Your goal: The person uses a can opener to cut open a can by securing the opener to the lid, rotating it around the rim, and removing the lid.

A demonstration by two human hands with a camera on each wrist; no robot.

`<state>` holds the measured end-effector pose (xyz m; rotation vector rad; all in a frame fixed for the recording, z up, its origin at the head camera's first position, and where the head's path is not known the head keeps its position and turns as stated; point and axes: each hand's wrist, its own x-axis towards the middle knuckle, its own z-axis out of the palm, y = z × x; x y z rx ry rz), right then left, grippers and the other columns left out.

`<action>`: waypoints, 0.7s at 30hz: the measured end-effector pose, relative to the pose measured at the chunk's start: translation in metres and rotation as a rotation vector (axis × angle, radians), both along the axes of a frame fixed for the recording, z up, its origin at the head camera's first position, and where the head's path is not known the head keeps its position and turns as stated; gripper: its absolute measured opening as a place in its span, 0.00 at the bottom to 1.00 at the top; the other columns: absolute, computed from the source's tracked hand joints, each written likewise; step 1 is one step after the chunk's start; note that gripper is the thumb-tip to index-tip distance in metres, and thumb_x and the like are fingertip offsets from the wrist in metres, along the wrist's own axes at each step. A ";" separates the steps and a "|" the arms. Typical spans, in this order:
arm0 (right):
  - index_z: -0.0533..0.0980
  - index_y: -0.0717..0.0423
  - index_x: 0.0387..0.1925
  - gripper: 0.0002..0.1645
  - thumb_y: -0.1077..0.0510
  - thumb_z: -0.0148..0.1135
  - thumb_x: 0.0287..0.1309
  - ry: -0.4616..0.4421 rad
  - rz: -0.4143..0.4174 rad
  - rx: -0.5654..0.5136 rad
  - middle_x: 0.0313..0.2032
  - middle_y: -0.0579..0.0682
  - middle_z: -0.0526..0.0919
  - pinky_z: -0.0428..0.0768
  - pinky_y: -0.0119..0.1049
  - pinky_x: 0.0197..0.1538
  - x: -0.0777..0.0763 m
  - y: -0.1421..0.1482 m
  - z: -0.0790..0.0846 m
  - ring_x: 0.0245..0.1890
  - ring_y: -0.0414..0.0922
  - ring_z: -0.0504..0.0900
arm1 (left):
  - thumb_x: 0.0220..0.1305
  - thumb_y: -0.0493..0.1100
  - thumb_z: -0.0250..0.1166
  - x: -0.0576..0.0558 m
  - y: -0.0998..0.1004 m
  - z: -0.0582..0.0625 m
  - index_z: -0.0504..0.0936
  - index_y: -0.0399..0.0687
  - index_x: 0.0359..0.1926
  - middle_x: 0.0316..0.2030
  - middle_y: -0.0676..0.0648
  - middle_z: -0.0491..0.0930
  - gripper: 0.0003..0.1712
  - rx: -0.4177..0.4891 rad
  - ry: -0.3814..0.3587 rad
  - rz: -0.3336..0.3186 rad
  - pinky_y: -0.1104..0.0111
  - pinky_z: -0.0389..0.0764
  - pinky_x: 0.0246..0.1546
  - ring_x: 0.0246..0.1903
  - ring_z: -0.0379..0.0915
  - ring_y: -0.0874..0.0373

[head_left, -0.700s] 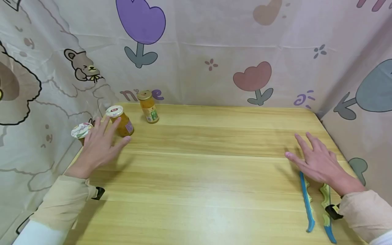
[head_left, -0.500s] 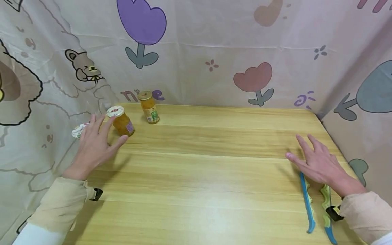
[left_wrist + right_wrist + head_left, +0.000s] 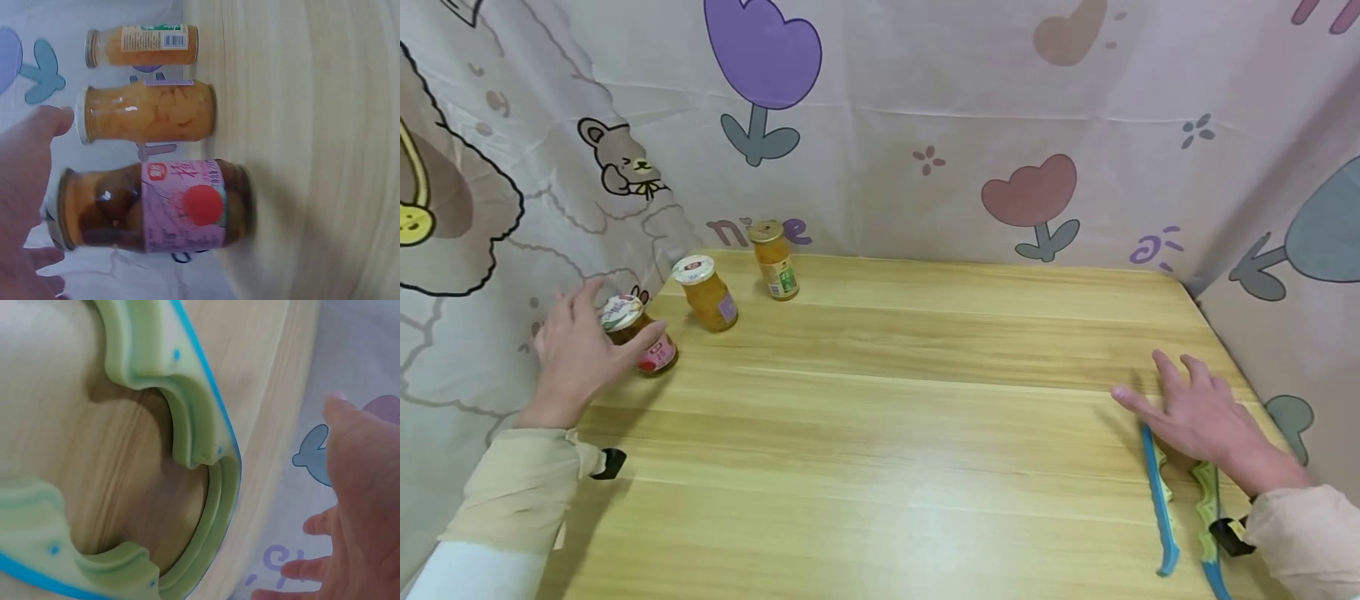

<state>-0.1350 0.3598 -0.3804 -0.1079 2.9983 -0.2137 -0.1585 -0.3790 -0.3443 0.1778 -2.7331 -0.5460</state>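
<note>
loosely spread, the fingers of the left hand (image 3: 576,354) are beside the pink-labelled jar (image 3: 657,353), thumb well apart from the rest, with the patterned lid (image 3: 622,311) between them; nothing looks clamped, and i cannot tell whether any fingertip touches. this jar, upright on the desk (image 3: 887,433), looks like full glass with dark round pieces inside, so it should be rather heavy, stiff, slick on its bare sides and breakable if dropped. the best hold is probably thumb against fingers around the neck just under the lid, or around the waist at the label, which may slip less.

farther ahead and to the right of the left fingers stand 2 more jars: the white-lidded jar (image 3: 709,304), then the gold-lidded jar (image 3: 778,271).

well off to the right, the right hand (image 3: 1206,421) has its fingers apart, holding nothing; below it is the wavy green-and-blue frame (image 3: 200,406). beyond all the fingers hangs the printed cloth (image 3: 887,192).
</note>
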 end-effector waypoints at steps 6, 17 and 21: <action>0.36 0.68 0.73 0.67 0.20 0.41 0.57 -0.036 -0.051 0.009 0.62 0.85 0.41 0.61 0.77 0.38 0.004 0.000 -0.001 0.49 0.85 0.51 | 0.50 0.69 0.67 0.000 -0.005 -0.007 0.33 0.44 0.76 0.69 0.25 0.47 0.69 0.162 -0.050 0.043 0.33 0.53 0.58 0.63 0.49 0.26; 0.47 0.81 0.62 0.75 0.14 0.44 0.46 -0.102 -0.164 0.024 0.46 0.82 0.52 0.69 0.55 0.21 0.015 0.004 -0.006 0.29 0.72 0.68 | 0.55 0.64 0.66 -0.006 -0.001 -0.022 0.28 0.52 0.74 0.69 0.28 0.45 0.65 0.520 -0.093 0.057 0.43 0.51 0.65 0.65 0.47 0.34; 0.48 0.85 0.58 0.77 0.12 0.44 0.43 -0.138 -0.189 0.043 0.44 0.81 0.54 0.69 0.53 0.21 0.019 0.006 -0.004 0.26 0.66 0.69 | 0.57 0.62 0.65 -0.010 0.002 -0.024 0.31 0.51 0.73 0.68 0.32 0.46 0.61 0.587 -0.082 0.089 0.55 0.55 0.67 0.66 0.49 0.42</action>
